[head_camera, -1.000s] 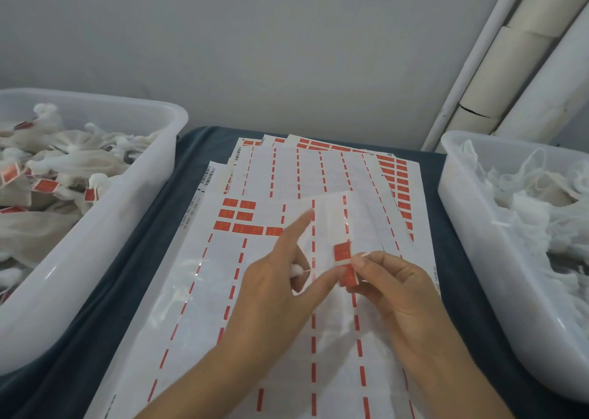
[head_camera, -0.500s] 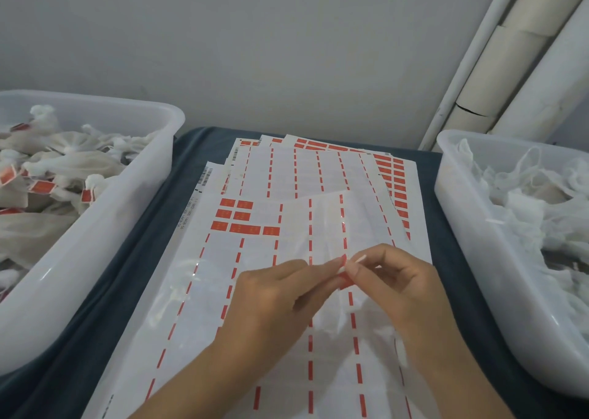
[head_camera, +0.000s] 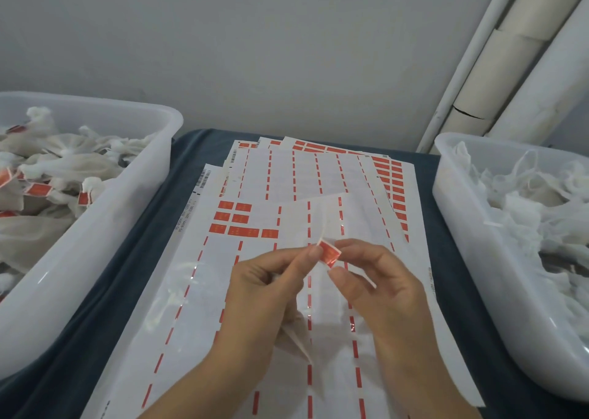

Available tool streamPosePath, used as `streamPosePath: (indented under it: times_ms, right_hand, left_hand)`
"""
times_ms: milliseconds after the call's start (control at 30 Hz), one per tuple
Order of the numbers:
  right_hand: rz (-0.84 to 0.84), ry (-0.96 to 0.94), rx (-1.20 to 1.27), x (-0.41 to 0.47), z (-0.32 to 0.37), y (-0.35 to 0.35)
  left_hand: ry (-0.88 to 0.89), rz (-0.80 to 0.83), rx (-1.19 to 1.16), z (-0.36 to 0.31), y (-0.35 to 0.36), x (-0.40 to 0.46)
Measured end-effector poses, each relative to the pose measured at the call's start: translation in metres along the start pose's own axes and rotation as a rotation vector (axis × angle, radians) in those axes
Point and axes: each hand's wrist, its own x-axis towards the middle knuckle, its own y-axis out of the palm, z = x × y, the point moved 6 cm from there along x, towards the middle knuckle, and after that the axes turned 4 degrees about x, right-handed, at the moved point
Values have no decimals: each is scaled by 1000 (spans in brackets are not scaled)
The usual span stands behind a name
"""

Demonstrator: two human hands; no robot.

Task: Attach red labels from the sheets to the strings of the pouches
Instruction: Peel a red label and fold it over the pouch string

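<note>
A small red label (head_camera: pixel 329 253) is pinched between the fingertips of my left hand (head_camera: pixel 267 291) and my right hand (head_camera: pixel 379 285), just above the top label sheet (head_camera: pixel 197 291). A white pouch (head_camera: pixel 296 332) hangs below my left hand, partly hidden by the palm; its string is too thin to make out. A few red labels (head_camera: pixel 237 219) remain at the sheet's upper left. More sheets (head_camera: pixel 318 170) fan out behind it.
A white bin (head_camera: pixel 105 237) on the left holds pouches with red labels. A white bin (head_camera: pixel 478 259) on the right holds plain white pouches. Dark blue cloth (head_camera: pixel 127 275) covers the table. White pipes (head_camera: pixel 510 68) stand at the back right.
The label was open and upright a second ago, then folded between both hands' fingertips. Now both hands have risen slightly with the folded label showing between them.
</note>
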Motion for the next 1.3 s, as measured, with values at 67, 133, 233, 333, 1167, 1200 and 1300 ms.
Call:
streamPosePath:
  times_ms: [67, 133, 233, 333, 1167, 1200, 1300]
  right_hand:
    - [-4, 6, 13, 0, -1, -2]
    - [-17, 10, 20, 1, -1, -5]
    - [-12, 5, 41, 2, 1, -5]
    - [-7, -1, 62, 2, 2, -6]
    - [-50, -41, -14, 0, 7, -8]
    - [-48, -42, -16, 0, 7, -7]
    - [-43, -38, -12, -1, 5, -6]
  left_hand:
    - [-12, 13, -5, 0, 3, -2]
    - [-19, 29, -8, 0, 6, -3]
    - [-33, 47, -16, 1, 8, -4]
    - [-35, 68, -28, 2, 8, -5]
    - [-76, 47, -78, 3, 7, -3]
    - [-75, 42, -76, 3, 7, -4]
    - [-64, 16, -65, 3, 6, -5]
